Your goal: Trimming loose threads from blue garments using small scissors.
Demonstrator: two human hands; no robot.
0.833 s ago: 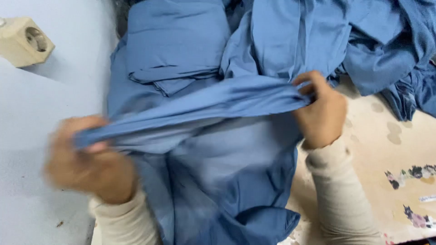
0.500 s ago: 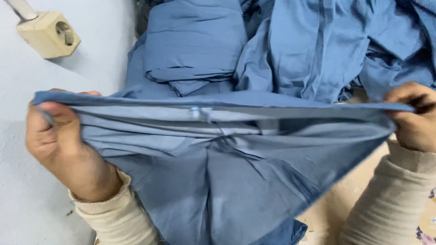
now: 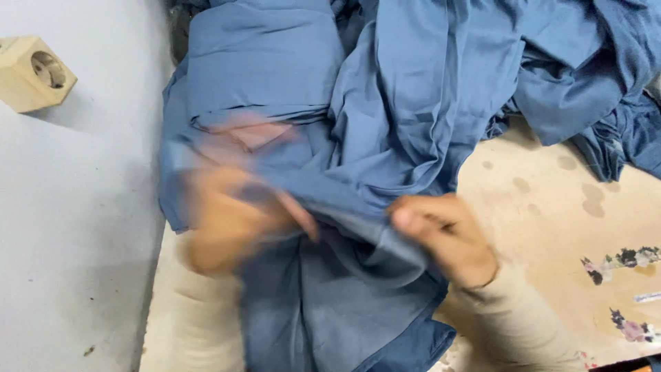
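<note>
A blue cloth garment (image 3: 330,303) hangs bunched between my two hands low in the middle of the view. My right hand (image 3: 447,238) pinches a fold of its edge between thumb and fingers. My left hand (image 3: 231,217) is blurred with motion, close beside the right one and closed on the same cloth. Both wrists wear cream sleeves. Behind the hands lies a heap of the same blue cloth (image 3: 427,83), with a flat folded piece (image 3: 265,62) on its left part.
A beige worktop (image 3: 551,220) with dark stains and paint marks runs along the right. A pale grey wall (image 3: 69,227) stands on the left, with a cream socket box (image 3: 31,72) fixed to it.
My hands had the cloth's edge stretched wide apart; they have now come together in the middle, and the garment has gone slack and bunched between them.
</note>
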